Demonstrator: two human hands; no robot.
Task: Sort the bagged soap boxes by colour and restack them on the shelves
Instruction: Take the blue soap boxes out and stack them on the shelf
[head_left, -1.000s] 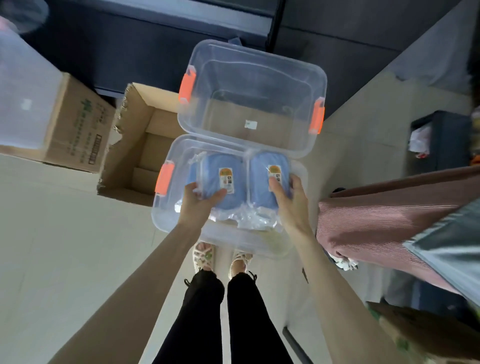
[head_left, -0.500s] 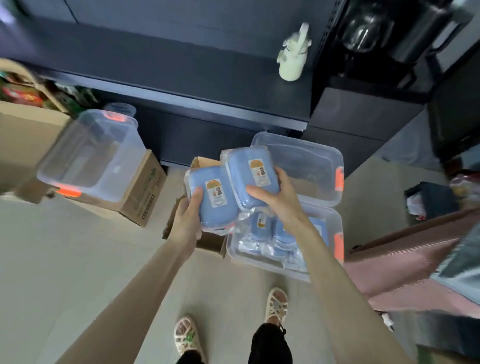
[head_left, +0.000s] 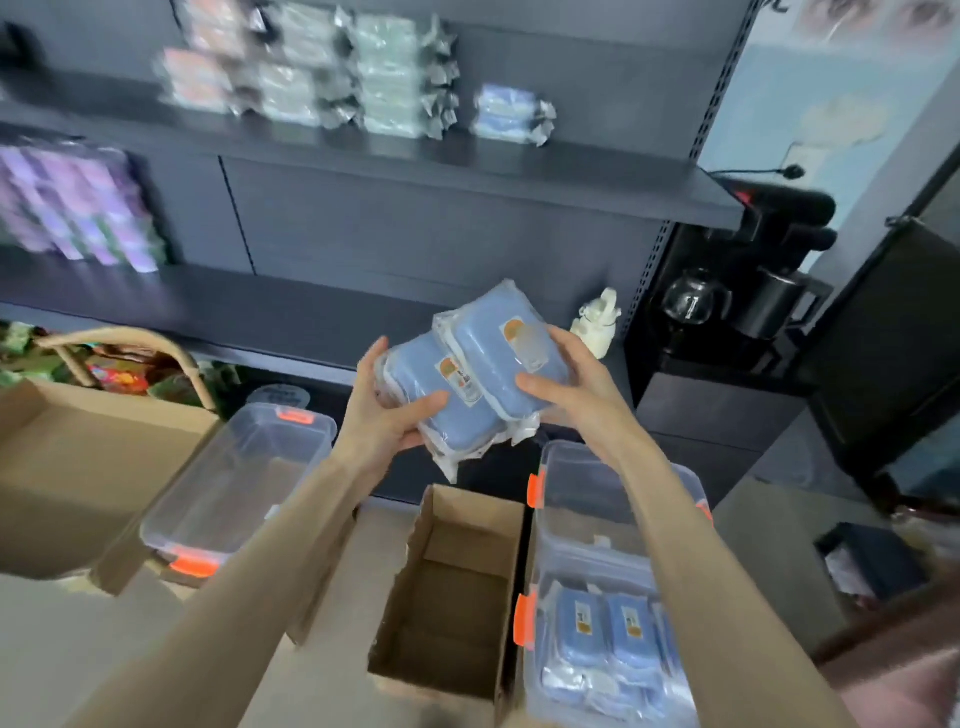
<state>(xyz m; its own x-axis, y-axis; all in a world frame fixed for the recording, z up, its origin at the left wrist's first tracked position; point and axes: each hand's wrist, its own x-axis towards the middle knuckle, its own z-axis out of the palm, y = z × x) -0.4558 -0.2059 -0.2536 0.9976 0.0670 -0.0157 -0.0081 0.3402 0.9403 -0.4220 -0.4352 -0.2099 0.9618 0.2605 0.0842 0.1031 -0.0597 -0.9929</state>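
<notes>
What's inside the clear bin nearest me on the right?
Bagged blue soap boxes, labels up. The right forearm covers the right side of the clear bin; anything beneath the top layer is hidden.

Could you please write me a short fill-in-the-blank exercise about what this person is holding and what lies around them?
1. The left hand and right hand hold two bagged soap boxes coloured ____.
2. The clear bin holding more soap boxes has latches coloured ____.
3. The open box beside that bin is made of ____.
4. On the top shelf, the blue stack sits at the row's ____ end.
Missing words: blue; orange; cardboard; right.
</notes>
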